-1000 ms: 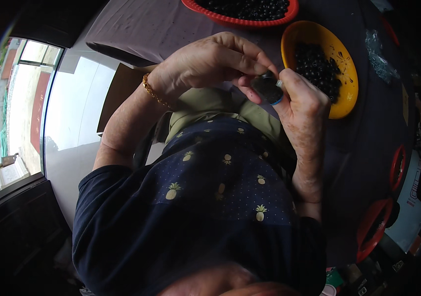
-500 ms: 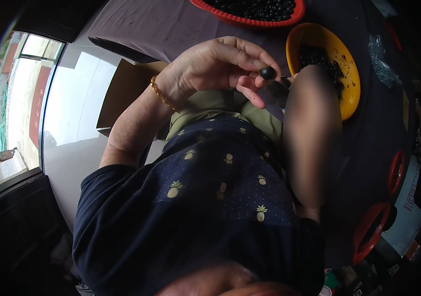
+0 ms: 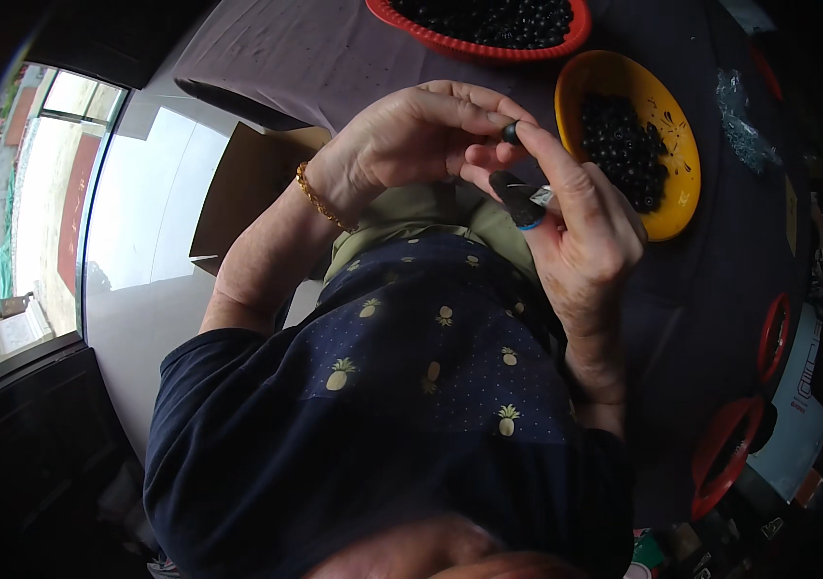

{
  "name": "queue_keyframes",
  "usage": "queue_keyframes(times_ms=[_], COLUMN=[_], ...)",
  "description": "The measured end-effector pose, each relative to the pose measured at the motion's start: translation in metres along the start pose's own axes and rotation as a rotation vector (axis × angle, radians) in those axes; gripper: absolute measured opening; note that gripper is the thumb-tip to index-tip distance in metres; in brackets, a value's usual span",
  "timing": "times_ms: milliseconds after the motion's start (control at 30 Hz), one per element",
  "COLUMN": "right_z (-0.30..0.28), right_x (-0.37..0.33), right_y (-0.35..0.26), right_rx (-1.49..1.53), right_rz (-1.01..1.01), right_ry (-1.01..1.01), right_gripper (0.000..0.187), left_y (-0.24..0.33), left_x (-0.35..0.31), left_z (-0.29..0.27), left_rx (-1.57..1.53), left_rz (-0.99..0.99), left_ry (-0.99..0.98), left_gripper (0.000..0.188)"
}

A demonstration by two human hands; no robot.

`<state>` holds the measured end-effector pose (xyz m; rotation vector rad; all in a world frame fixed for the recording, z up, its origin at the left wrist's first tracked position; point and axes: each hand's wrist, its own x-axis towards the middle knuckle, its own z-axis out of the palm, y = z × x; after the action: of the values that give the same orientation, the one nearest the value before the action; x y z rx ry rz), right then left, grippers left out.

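Between the thumb and index finger of my left hand (image 3: 416, 130) is a small black ball (image 3: 512, 132), berry-like or bead-like. My right hand (image 3: 580, 227) has come in from the right, its index fingertip pressing on the same ball. A black thumb cover (image 3: 519, 199) with a blue rim sits on the right thumb. A small shiny metal-looking piece (image 3: 543, 196) shows beside it; how it is fixed I cannot tell. My right hand's other fingers are curled and partly hidden. Just beyond that hand stands a yellow bowl (image 3: 685, 159) with many such black balls and dark flecks inside.
A red basin (image 3: 488, 53) full of similar black balls stands at the far edge. Crumpled clear plastic (image 3: 744, 121) lies right of the yellow bowl on the dark tablecloth (image 3: 305, 48). Two red-rimmed items (image 3: 726, 454) are at lower right. An open cardboard box (image 3: 247, 193) is at left.
My right hand, blurred near the yellow bowl before, now meets the left hand at the ball. More of the bowl's contents shows. My left hand has barely moved and keeps its pinch.
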<state>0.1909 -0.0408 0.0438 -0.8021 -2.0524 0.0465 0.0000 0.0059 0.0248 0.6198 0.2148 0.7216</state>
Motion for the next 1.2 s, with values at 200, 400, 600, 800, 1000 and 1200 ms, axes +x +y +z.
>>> queue_keyframes(times_ms=[200,400,600,800,1000,1200], right_z=[-0.002,0.002,0.019,0.007,0.011,0.008], right_x=[0.000,-0.003,-0.007,-0.002,-0.002,-0.001], right_y=[0.004,0.022,0.019,0.023,0.022,0.021], right_rx=[0.058,-0.267,-0.141,-0.127,-0.059,-0.081], right_rz=[0.226,0.507,0.530,0.569,0.528,0.539], right_ry=[0.109,-0.347,-0.578,-0.496,-0.396,-0.379], right_gripper=[0.029,0.013,0.012,0.015,0.015,0.016], left_y=[0.001,0.025,0.004,0.031,0.125,0.130], left_x=[0.012,0.052,0.136,0.159,0.150,0.136], left_z=[0.010,0.020,0.025,-0.007,-0.124,-0.142], left_rx=[0.319,0.971,1.577,1.950,2.734,3.624], left_rz=[0.182,0.245,0.424,0.590,0.619,0.391], left_ry=[0.138,0.335,0.137,0.221,0.513,-0.094], left_gripper=[0.027,0.026,0.028,0.020,0.020,0.019])
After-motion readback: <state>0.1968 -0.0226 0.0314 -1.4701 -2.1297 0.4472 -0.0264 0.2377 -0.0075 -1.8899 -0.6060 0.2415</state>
